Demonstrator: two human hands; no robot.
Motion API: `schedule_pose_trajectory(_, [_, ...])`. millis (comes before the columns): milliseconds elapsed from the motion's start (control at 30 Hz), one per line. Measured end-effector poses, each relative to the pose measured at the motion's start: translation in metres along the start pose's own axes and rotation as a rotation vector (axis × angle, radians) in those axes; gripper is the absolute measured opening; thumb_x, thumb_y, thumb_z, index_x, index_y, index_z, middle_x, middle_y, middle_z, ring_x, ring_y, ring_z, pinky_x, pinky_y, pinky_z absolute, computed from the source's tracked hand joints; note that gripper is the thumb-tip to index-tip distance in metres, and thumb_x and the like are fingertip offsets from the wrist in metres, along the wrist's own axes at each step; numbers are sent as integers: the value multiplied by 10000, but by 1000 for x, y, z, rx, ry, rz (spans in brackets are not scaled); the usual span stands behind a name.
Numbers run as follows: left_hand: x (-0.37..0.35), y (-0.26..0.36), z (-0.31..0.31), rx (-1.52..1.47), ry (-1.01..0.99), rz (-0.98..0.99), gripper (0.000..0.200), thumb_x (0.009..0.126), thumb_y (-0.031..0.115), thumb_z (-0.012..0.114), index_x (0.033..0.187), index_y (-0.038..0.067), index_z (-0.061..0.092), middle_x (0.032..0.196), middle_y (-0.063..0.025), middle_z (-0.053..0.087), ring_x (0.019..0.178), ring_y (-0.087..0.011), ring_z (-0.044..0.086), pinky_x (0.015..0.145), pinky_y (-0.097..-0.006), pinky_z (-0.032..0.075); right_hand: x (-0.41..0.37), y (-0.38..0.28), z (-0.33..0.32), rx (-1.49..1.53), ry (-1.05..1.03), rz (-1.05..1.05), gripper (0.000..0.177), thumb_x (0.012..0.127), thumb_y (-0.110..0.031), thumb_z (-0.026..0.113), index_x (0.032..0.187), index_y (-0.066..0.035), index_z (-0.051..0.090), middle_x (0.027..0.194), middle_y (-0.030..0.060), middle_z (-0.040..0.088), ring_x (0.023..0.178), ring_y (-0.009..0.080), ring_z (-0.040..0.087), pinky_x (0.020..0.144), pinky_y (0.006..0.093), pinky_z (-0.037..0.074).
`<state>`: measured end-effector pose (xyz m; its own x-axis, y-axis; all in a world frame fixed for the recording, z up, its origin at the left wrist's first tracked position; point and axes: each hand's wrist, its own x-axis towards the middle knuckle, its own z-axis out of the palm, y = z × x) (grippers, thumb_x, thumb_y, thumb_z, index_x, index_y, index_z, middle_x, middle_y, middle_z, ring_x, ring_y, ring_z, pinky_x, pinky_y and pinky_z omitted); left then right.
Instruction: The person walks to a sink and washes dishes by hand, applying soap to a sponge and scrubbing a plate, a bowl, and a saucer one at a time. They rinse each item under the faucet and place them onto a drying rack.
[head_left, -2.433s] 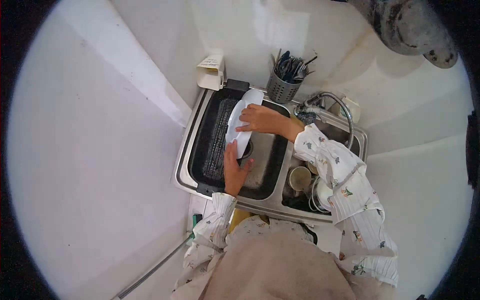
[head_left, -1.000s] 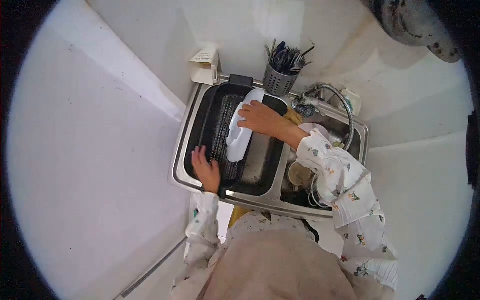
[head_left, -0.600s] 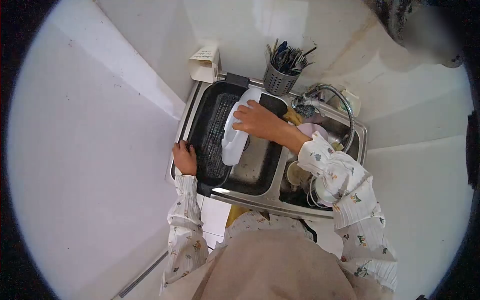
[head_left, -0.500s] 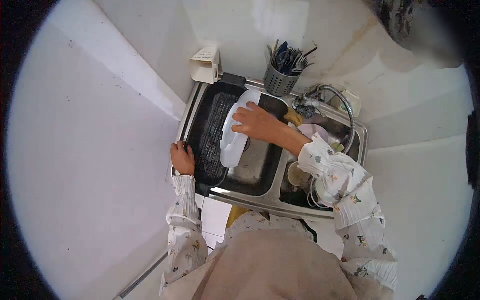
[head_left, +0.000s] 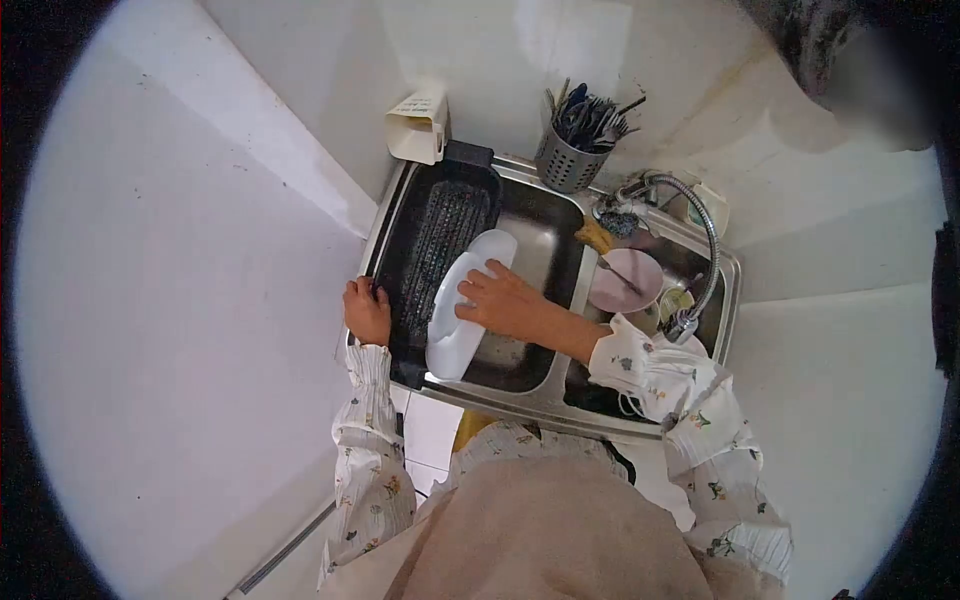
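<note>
My right hand (head_left: 497, 299) grips a long, curved white plastic piece (head_left: 458, 340) from above, its fingers bent over the near side. The piece lies slantwise over the right side of a black dish drainer tray (head_left: 468, 152), whose dark, ribbed bottom (head_left: 445, 215) shows beside it. This tray sits across the left part of the left sink basin (head_left: 535, 235). At the tray's left edge, my left hand (head_left: 367, 312) has its fingers curled over the rim. The palm side of both hands is hidden.
A perforated metal holder (head_left: 568, 163) full of cutlery stands behind the sink. Left of it is a cream plastic container (head_left: 415, 125). The right basin holds a pink bowl (head_left: 627, 280) and other dishes under a flexible metal faucet (head_left: 713, 235). A yellow cloth (head_left: 595, 236) lies near the divider.
My right hand has moved toward my body with the white plastic piece, which now sits nearer the tray's front end. My left hand stays on the tray's rim.
</note>
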<state>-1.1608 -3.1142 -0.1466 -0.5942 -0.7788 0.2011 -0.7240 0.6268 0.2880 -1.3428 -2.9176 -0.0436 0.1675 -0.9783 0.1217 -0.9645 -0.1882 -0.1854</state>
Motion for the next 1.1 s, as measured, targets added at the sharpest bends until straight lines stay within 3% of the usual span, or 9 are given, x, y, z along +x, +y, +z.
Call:
schedule_pose_trajectory(300, [-4, 3, 0, -32, 36, 16, 265, 734, 122, 656, 975, 71, 557, 902, -121, 539, 864, -319, 536, 726, -419, 456, -6, 3, 0, -74, -22, 25, 265, 739, -145, 587, 1002, -148, 615, 963, 56, 570, 1047, 234, 517, 945, 441, 386])
schedule_pose_trajectory(467, [-2, 2, 3, -69, 63, 50, 303, 730, 116, 658, 1012, 68, 559, 906, -138, 540, 862, -334, 530, 738, -424, 441, -12, 8, 7, -32, 2, 66, 323, 769, -130, 562, 1092, -128, 579, 1099, 94, 569, 1121, 264, 498, 985, 458, 354])
schedule_pose_trajectory(600, [-3, 2, 5, -56, 34, 19, 330, 731, 118, 660, 1037, 58, 553, 932, -153, 542, 871, -343, 526, 753, -429, 434, -13, 11, 11, -104, 125, 29, 231, 770, -168, 541, 990, -115, 587, 963, 70, 577, 1031, 250, 522, 954, 476, 368])
schedule_pose_trajectory(700, [0, 1, 6, -68, 34, 37, 340, 733, 121, 660, 1046, 53, 546, 953, -163, 539, 887, -346, 524, 766, -429, 432, -13, 12, 7, -58, 109, 59, 251, 781, -167, 531, 1021, -114, 580, 1003, 79, 582, 1067, 258, 511, 962, 483, 359])
schedule_pose_trajectory(800, [1, 5, 4, -66, 45, 41, 362, 737, 130, 661, 1067, 47, 535, 957, -170, 535, 900, -353, 521, 776, -436, 428, -14, 13, 5, -40, -49, 107, 403, 784, -128, 547, 1186, -132, 521, 1202, 117, 523, 1198, 268, 440, 1026, 472, 302])
schedule_pose_trajectory(900, [4, 3, 5, -71, 0, 52, 386, 748, 146, 657, 1092, 37, 523, 971, -178, 535, 909, -358, 519, 783, -445, 420, -16, 18, -1, 7, 17, 137, 462, 773, -91, 555, 1227, -136, 490, 1254, 122, 489, 1229, 276, 406, 1035, 479, 283])
schedule_pose_trajectory(967, [2, -1, 9, -123, 1, 113, 396, 770, 173, 649, 1113, 28, 515, 996, -191, 532, 912, -363, 517, 789, -451, 414, -21, 32, -15, -14, 173, 160, 357, 805, -143, 509, 1161, -137, 536, 1216, 133, 506, 1143, 293, 464, 986, 496, 323])
schedule_pose_trajectory(1033, [2, 10, 2, -114, 69, 83, 401, 794, 212, 644, 1116, 13, 515, 1016, -201, 528, 919, -369, 509, 806, -445, 410, -57, 42, -41, 101, 340, 213, 326, 801, -99, 521, 1125, -108, 554, 1135, 127, 555, 1051, 294, 525, 928, 447, 385])
schedule_pose_trajectory(1100, [-13, 16, -10, -184, 133, 64, 401, 807, 227, 640, 1114, 2, 513, 1013, -194, 528, 930, -361, 506, 818, -439, 406, -106, 35, -74, 434, 352, 677, 252, 777, -69, 546, 1023, -72, 602, 987, 131, 605, 927, 300, 571, 822, 400, 450])
